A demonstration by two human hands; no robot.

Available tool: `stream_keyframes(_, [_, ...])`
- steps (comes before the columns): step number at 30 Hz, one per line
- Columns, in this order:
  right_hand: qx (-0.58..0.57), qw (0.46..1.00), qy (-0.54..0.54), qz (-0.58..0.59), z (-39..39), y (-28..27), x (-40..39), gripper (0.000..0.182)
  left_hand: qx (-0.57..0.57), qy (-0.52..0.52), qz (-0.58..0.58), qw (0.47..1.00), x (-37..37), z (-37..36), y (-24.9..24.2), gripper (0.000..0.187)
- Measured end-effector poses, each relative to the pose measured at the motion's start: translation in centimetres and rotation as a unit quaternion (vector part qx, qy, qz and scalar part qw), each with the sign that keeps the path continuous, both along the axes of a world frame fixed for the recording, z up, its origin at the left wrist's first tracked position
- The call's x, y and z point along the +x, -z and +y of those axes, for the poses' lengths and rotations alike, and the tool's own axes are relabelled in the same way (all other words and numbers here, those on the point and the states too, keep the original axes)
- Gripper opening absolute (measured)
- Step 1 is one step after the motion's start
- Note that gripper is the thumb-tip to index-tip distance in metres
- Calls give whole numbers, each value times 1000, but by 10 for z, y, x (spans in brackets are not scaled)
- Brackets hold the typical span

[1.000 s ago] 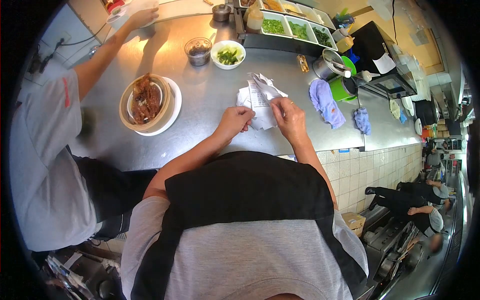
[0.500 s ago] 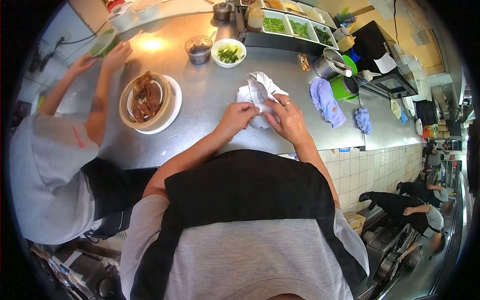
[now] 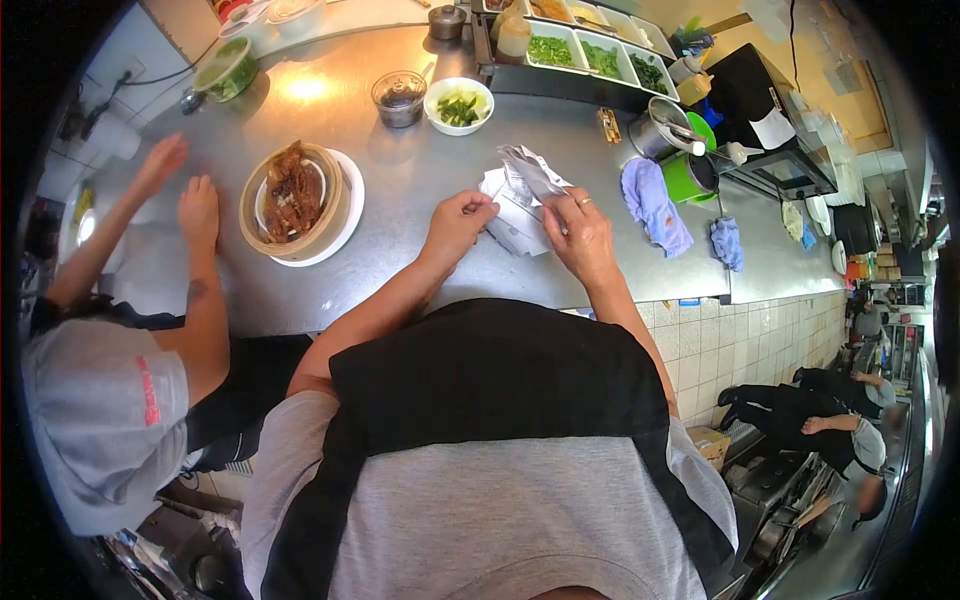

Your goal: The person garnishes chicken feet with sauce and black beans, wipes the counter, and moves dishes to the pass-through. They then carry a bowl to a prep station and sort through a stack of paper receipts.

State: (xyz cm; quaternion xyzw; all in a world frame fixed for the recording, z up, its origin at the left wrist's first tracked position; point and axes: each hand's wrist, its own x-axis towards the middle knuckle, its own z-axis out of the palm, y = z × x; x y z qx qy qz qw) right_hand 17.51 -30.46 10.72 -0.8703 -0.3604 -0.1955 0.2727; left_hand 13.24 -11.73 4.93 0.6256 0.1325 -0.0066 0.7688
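A bunch of crumpled white printed paper slips (image 3: 518, 225) lies on the steel counter in front of me. My right hand (image 3: 580, 238), with a ring on one finger, pinches the upper slips at their right side, and part of them stands up curled. At the left edge of the slips, my left hand (image 3: 458, 228) is closed with thumb and fingertips together; whether paper is between them is hidden. Left of my hands, a bamboo steamer (image 3: 333, 215) holding a small dish of brown braised meat (image 3: 292, 195) rests on a white plate (image 3: 352, 225).
A white bowl of cut greens (image 3: 458, 106) and a glass cup of dark sauce (image 3: 399, 100) stand behind. Purple cloths (image 3: 655, 205) lie to the right, near a green container (image 3: 690, 178). At left, a co-worker's hands (image 3: 165, 165) are over the counter beside a tub of greens (image 3: 226, 72).
My left hand has drawn slightly left, away from my right hand, and the slips have spread. The co-worker has let go of the tub of greens, which stands at the back left.
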Motion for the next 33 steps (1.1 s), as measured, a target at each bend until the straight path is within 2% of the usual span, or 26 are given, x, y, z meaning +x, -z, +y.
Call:
stream_keyframes(6, [0, 997, 81, 16, 3, 4, -2, 9, 50, 66, -6, 997, -3, -7, 8, 14])
stream_keyframes(9, [9, 994, 99, 39, 4, 4, -3, 9, 41, 76, 33, 996, -7, -11, 5, 17])
stream_keyframes(29, [64, 988, 142, 8, -3, 11, -8, 12, 35, 85, 16, 996, -7, -14, 15, 14])
stream_keyframes(33, [88, 988, 125, 12, -2, 10, -11, 11, 16, 110, 38, 993, -11, -11, 3, 13])
